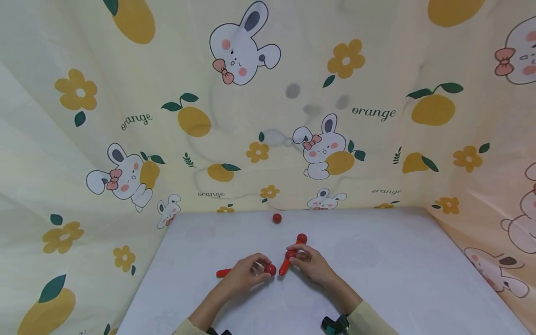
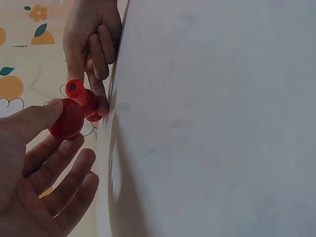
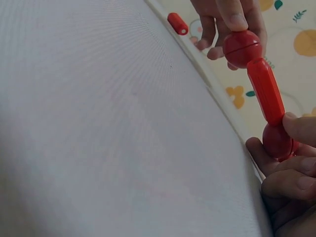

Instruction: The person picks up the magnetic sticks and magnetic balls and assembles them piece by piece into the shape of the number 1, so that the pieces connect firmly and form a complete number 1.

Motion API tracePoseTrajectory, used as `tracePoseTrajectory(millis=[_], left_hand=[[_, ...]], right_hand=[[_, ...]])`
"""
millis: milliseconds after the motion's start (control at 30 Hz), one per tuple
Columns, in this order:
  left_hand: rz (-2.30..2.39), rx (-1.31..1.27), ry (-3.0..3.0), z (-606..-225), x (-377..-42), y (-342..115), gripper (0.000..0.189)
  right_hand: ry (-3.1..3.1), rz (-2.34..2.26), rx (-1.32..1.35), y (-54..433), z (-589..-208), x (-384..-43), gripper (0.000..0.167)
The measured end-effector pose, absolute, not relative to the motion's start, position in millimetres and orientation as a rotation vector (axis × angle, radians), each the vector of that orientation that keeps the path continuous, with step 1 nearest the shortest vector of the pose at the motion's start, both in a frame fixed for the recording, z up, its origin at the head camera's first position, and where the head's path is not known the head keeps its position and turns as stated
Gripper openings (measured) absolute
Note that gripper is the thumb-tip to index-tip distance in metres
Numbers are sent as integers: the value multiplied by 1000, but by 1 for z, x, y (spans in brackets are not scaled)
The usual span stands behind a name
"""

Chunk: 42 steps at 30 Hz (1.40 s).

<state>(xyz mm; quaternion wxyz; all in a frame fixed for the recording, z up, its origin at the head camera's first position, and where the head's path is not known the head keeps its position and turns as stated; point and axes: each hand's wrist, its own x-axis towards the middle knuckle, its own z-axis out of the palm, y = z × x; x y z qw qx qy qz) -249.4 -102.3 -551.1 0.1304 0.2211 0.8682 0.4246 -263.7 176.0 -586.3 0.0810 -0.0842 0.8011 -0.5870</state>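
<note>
My left hand [image 1: 248,274] pinches a red ball [image 1: 270,270] between thumb and fingers. Facing it, my right hand [image 1: 313,265] grips another red ball [image 1: 291,255] that joins two short orange-red rods. One rod [image 1: 284,267] slants down toward the left hand's ball. The other rod, partly hidden by the fingers, runs up to a further red ball [image 1: 302,238]. In the right wrist view the near rod [image 3: 266,91] ends right at the left hand's ball [image 3: 242,49]. The left wrist view shows a dark hole in that rod's end [image 2: 73,87], beside the pinched ball [image 2: 66,120].
A loose red rod [image 1: 223,273] lies on the white table [image 1: 377,288] just left of the left hand, partly behind it. One red ball [image 1: 277,218] rests near the table's back edge. A curtain printed with rabbits and oranges [image 1: 234,186] hangs behind and at the sides.
</note>
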Motion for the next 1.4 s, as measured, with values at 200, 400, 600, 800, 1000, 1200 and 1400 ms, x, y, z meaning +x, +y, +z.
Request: tracePoseTrajectory(millis=[200, 400, 600, 800, 1000, 1200, 1400], left_hand=[[1227, 661, 2517, -550, -247, -104, 30], [1225, 663, 2493, -550, -244, -105, 32], [1232, 667, 2482, -551, -240, -103, 32], [1217, 664, 2481, -551, -238, -99, 33], [1216, 690, 2476, -550, -236, -96, 31], [1228, 727, 2473, -553, -237, -94, 30], [1245, 737, 2464, -554, -237, -90, 30]], right_hand=[[2395, -1769, -279, 176, -585, -264, 37], [2398, -1765, -287, 177, -586, -265, 37], [2383, -1767, -323, 178, -587, -265, 38], [2360, -1784, -318, 178, -587, -264, 38], [2341, -1799, -318, 178, -589, -266, 38], [2346, -1799, -322, 178, -590, -267, 37], [2353, -1809, -307, 178, -590, -266, 37]])
